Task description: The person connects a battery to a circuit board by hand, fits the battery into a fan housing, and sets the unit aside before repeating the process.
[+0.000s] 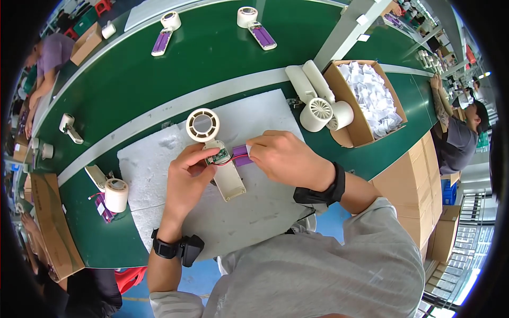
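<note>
An opened cream handheld fan (230, 183) lies on the foam-topped work surface in front of me, its round grille head pointing away. In its handle sits a small green circuit board (216, 157). My left hand (191, 172) grips the fan by the board, thumb and index finger on either side of it. Red and black wires (236, 157) run from the board toward a purple battery pack (242, 159) just right of the handle. My right hand (286, 159) is closed on the pack's right end, its fingertips partly hiding a small white piece there.
A cardboard box (366, 135) of crumpled white paper stands at the right, with cream fan bodies (316, 115) beside it. Another opened fan (116, 195) sits at the left. Two fans with purple batteries (263, 36) lie across the far bench. Co-workers sit at both sides.
</note>
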Demonstrator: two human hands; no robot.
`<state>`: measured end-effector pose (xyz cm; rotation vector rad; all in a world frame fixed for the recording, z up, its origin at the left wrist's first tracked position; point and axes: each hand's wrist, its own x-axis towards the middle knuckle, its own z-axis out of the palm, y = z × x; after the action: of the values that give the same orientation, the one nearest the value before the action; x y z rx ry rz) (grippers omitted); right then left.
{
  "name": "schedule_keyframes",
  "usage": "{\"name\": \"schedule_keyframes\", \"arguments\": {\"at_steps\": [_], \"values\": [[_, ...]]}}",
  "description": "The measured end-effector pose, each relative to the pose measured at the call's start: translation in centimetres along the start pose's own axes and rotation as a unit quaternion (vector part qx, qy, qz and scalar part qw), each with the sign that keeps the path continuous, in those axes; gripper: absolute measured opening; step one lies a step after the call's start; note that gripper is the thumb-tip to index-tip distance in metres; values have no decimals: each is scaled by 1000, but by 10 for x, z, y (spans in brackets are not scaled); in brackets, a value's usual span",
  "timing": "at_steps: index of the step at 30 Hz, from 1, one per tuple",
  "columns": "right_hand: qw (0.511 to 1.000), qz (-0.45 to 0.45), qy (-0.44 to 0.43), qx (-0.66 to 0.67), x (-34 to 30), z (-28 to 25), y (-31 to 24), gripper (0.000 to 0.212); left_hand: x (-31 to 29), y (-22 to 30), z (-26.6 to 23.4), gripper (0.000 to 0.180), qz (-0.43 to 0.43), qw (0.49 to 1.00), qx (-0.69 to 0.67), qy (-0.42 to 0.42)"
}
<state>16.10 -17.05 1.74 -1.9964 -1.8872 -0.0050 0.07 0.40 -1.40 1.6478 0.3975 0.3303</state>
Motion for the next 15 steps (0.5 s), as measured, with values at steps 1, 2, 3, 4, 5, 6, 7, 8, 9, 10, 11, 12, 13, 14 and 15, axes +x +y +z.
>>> {"name": "schedule_keyframes", "arguments": {"at_steps": [1,2,3,4,5,6,7,8,9,10,11,12,13,14,15], "values": [[1000,0,4,-3,0,0,0,11,0,0,0,34,5,1000,2,-2],[1000,-4,9,-9,0,1,-1,11,0,0,0,34,0,1000,-3,-3],[1000,-9,13,-15,0,1,-1,11,1,-1,0,34,-4,1000,-7,-4],[1000,-14,18,-21,0,2,-2,11,1,-1,0,33,-8,1000,-12,-5],[999,-17,22,-22,1,4,-4,11,1,-1,-1,33,-5,1000,-8,-3],[998,-17,14,-62,0,7,-6,10,2,-1,-1,33,-1,1000,-2,-6],[995,-16,7,-101,0,8,-8,9,2,-1,0,33,3,1000,4,-9],[990,-16,0,-141,-1,8,-9,8,3,0,0,33,7,1000,10,-12],[990,-18,4,-141,0,7,-10,8,3,-1,-1,33,10,1000,14,-9],[986,-32,-28,-161,1,5,-10,7,4,-3,0,33,11,1000,7,-14],[980,-45,-62,-182,1,2,-9,7,4,-4,0,33,12,1000,1,-19],[973,-60,-97,-203,2,-3,-7,7,4,-4,0,33,13,1000,-9,-22],[972,-64,-97,-205,1,-8,-5,7,4,-4,-1,33,15,1000,-11,-19],[989,-49,-63,-125,-2,-15,-1,9,4,-3,-1,33,13,1000,-5,-18],[998,-37,-31,-42,-5,-22,4,11,3,-3,-2,34,10,1000,-1,-14]]}}
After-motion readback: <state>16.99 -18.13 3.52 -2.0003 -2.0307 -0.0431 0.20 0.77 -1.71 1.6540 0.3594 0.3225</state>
